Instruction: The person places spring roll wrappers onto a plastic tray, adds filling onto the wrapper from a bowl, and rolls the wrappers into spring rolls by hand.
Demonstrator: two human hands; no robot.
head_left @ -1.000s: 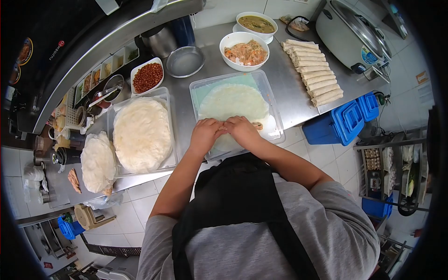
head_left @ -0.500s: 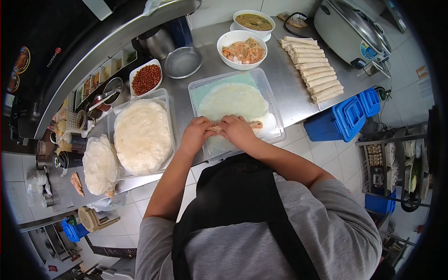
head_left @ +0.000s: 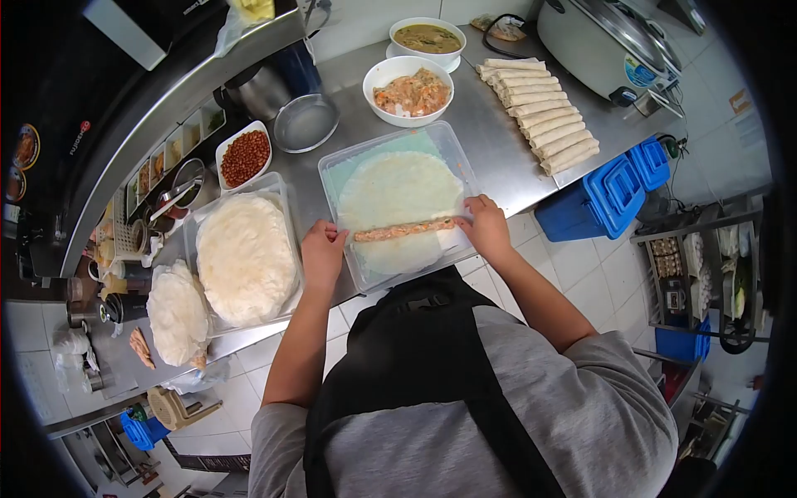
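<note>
A round pale wrapper (head_left: 400, 187) lies on the plastic tray (head_left: 330, 178), with a long strip of orange-pink filling (head_left: 404, 230) straight across its lower part. My left hand (head_left: 324, 247) is at the strip's left end, by the tray's left edge, its fingers bent close together. At the right end my right hand (head_left: 485, 222) has its fingers curled, thumb apart from the index finger, over the tray's right edge. Nothing shows clearly in either hand. Above the tray stands a white bowl of filling (head_left: 408, 93).
Finished rolls (head_left: 540, 112) lie in a row at the right, near a large cooker (head_left: 610, 46). Left are a stack of wrappers (head_left: 247, 259) in a box, a bagged bundle (head_left: 178, 314), a dish of red-brown nuts (head_left: 245, 158) and a metal bowl (head_left: 305, 123). A soup bowl (head_left: 427, 40) stands behind.
My hands, earlier close together on the filling, have moved apart to its two ends. The filling now shows as one long, even strip. The view has shifted slightly.
</note>
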